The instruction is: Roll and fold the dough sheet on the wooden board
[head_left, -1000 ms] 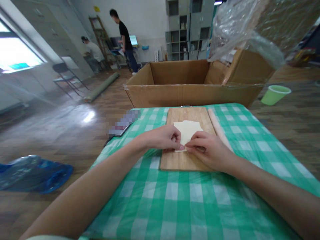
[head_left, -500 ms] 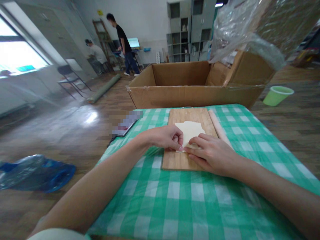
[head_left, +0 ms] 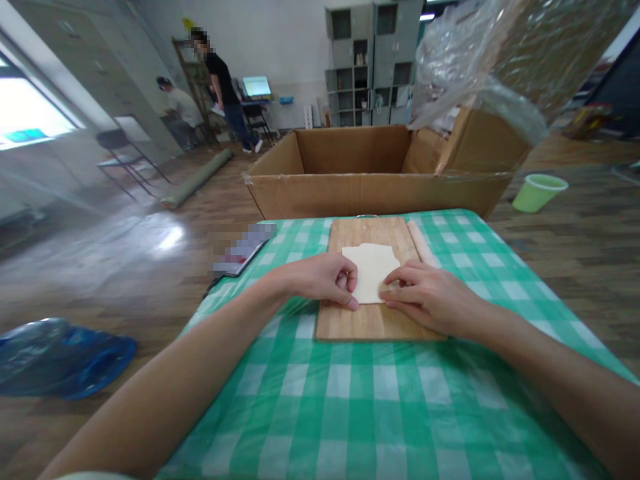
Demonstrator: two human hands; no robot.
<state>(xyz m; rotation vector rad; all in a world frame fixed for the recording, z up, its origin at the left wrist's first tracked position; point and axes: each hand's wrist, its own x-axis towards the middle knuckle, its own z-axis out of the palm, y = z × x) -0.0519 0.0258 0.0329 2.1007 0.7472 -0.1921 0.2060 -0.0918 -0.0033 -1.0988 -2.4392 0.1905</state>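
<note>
Well, the work on the dough sheet point(head_left: 371, 270) looks early on, as far as I can judge. The sheet lies flat on the wooden board point(head_left: 370, 325), w/ a stepped far edge, and only its near edge is being handled. No fold, roll or filling shows anywhere on it, so most of the shaping seems left to do.

The left hand point(head_left: 323, 280) is curled, thumb & fingertips closed on the sheet's near-left edge. The right hand point(head_left: 430, 300) has thumb & forefinger nipped together on the near-right corner. Both rest low on the board, close together but not touching.

The board sits mid tabletop point(head_left: 350, 400), on a green check cloth. A rolling pin point(head_left: 421, 243) lies along the board's right side, just beside it, w/ no hand on it.

Counts:
- 1 dough sheet, 1 board, 1 rolling pin.
- 1 dark flat item point(head_left: 239, 257) at the tabletop's left edge, blurred, can't tell what it is.
- 1 open cardboard box point(head_left: 370, 190) just beyond the tabletop.
- 1 green bucket point(head_left: 539, 192) on the floor at right.
- 1 blue bag point(head_left: 63, 357) on the floor at left.
- 2 other people far back, one standing point(head_left: 223, 83), one bent low point(head_left: 176, 110), well apart from this work.
</note>
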